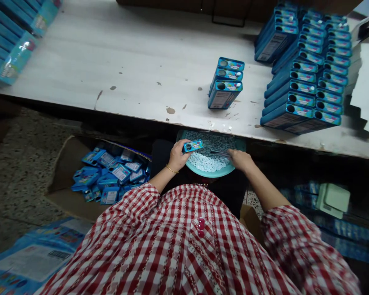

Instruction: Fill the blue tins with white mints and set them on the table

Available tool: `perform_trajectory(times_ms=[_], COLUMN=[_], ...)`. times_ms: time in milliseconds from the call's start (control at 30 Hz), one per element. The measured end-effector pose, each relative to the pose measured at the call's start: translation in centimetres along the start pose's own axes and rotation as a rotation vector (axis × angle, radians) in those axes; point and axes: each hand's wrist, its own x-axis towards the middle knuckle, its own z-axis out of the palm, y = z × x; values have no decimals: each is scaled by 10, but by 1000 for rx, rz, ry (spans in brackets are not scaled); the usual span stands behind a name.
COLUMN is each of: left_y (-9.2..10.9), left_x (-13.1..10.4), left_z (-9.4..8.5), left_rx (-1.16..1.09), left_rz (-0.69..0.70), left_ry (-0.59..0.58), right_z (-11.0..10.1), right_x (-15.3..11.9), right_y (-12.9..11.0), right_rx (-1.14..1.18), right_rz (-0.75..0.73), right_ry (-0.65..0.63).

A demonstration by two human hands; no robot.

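Note:
My left hand [177,156] holds a small blue box [193,146] over the left side of a turquoise bowl [213,173]. The box's printed end with a round dark hole faces up. Small pale pieces [207,162] fill much of the bowl, which sits at my lap under the table's front edge. At the bowl's right rim, my right hand [241,159] is closed on the handle of a metal scoop [220,153], whose far end lies among the pieces.
On the white table [135,61] stand three blue boxes [226,92] and, at the right, several rows of boxes [290,112]. Wrapped packs [17,57] lie at the far left. An open carton [61,180] of blue boxes is left of my lap; a pale green device [333,200] sits low right.

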Motion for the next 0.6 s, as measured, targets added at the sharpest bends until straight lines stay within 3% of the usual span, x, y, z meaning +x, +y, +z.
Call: perform_trajectory(times_ms=[167,300,433,600], left_y=[-4,-9,-8,-5], left_x=[-4,-5,-4,1], left_z=[-12,-14,-16,-14], left_rx=[-34,-56,-70,-50], left_rz=[-49,-111,-125,-136], left_ry=[59,102,136,150], right_z=[54,71,65,31], right_x=[50,69,63,24], right_y=[-37,-57,-45,-16], right_rx=[205,403,586,893], right_rz=[-7,-87,-168,-352], right_ry=[-23,-34,-22,24])
